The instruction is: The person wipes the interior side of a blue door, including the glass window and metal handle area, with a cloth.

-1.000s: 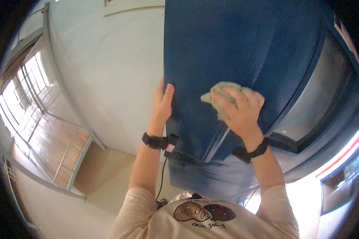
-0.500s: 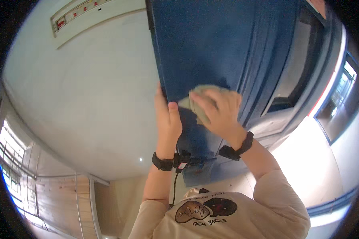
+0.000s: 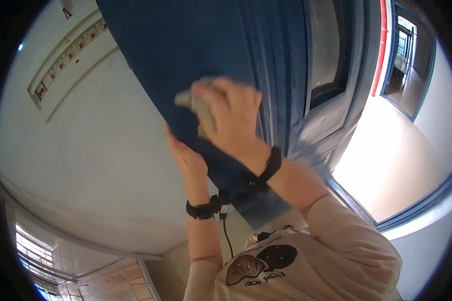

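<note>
A dark blue door (image 3: 186,45) stands in front of me, its long left edge slanting across the view. My left hand (image 3: 188,160) grips that edge low down, with the fingers partly hidden by the door. Closed round a pale green cloth (image 3: 204,110), my right hand (image 3: 236,113) is at the door's broad face, above and to the right of my left hand. The cloth is bunched under the fingers and a corner of it sticks out to the left. Motion blurs the cloth and the fingertips.
A white wall (image 3: 105,135) lies left of the door, carrying a long panel (image 3: 73,57) with red-marked switches. To the right are a blue frame with a glass pane (image 3: 326,45) and a bright doorway (image 3: 381,150). A barred window (image 3: 35,246) is at the lower left.
The view has turned, so the door now leans left and more of the switch panel shows. My right hand has moved up the door with the cloth. My left hand stays at the edge.
</note>
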The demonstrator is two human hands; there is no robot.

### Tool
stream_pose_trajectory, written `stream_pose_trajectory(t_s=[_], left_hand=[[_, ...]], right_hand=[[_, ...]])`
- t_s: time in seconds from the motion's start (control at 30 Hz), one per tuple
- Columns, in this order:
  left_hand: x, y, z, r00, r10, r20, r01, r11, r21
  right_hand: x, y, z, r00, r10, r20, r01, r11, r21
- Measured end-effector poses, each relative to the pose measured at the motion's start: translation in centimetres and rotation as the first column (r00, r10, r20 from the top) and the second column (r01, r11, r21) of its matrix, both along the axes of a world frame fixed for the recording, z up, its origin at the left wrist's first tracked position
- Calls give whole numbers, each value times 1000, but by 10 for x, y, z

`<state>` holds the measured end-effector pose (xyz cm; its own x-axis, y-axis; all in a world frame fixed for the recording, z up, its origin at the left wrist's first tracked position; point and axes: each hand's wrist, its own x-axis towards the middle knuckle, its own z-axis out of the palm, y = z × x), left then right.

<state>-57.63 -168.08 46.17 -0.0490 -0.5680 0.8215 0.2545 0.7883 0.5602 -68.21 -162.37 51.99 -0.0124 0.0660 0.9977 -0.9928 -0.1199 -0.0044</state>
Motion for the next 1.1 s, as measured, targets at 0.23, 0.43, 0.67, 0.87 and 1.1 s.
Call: stream_pose_trajectory(t_s=[0.23, 0.43, 0.67, 0.87, 1.1], left_hand=[[-3, -4, -17, 999, 35, 12, -36, 994, 107], [-3, -1, -5, 992, 122, -17, -120, 987, 109], [-6, -8, -21, 987, 135, -85, -117, 976, 185], [-10, -9, -17, 988, 154, 6, -151, 963, 221], [-4, -20, -11, 990, 138, -39, -132, 983, 131]], right_hand=[[-15, 25, -101, 979, 165, -123, -144, 975, 168], [-58, 28, -29, 993, 36, 113, -52, 988, 145], [-19, 17, -19, 988, 141, 61, -151, 964, 218], [-45, 28, -95, 974, 209, -84, -166, 919, 358], [-114, 29, -9, 997, 57, 50, -68, 964, 258]])
